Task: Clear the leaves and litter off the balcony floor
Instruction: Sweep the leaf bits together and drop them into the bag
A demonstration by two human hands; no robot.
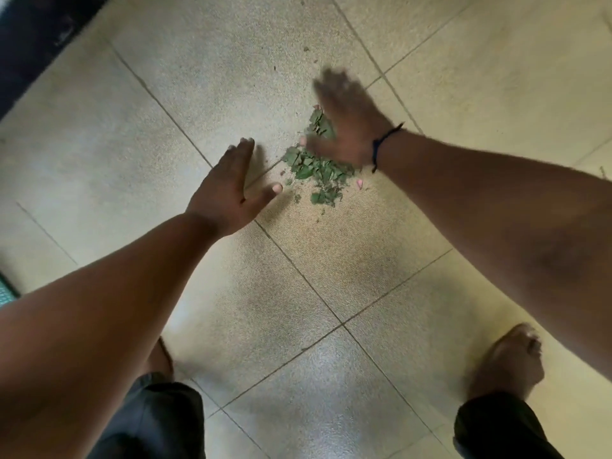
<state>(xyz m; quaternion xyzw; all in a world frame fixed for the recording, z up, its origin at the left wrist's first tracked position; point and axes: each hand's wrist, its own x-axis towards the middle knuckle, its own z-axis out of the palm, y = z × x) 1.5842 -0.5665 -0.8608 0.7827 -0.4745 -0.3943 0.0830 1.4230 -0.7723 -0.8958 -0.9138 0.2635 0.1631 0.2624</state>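
A small heap of torn green leaves (313, 170) lies on the beige tiled floor (165, 127), with a pink scrap (359, 183) at its right edge. My right hand (344, 124) is blurred, fingers straight and spread, right over the heap's far right side and covering part of it. My left hand (231, 183) is flat, fingers straight and together, thumb out, a short way left of the heap. Neither hand holds anything. A few dark crumbs (306, 49) lie farther off.
My bare right foot (510, 362) stands at the lower right and my left foot (162, 359) at the lower left, both below dark trouser legs. A dark edge (39, 38) borders the floor at the top left. A green patterned thing (6, 293) shows at the left edge.
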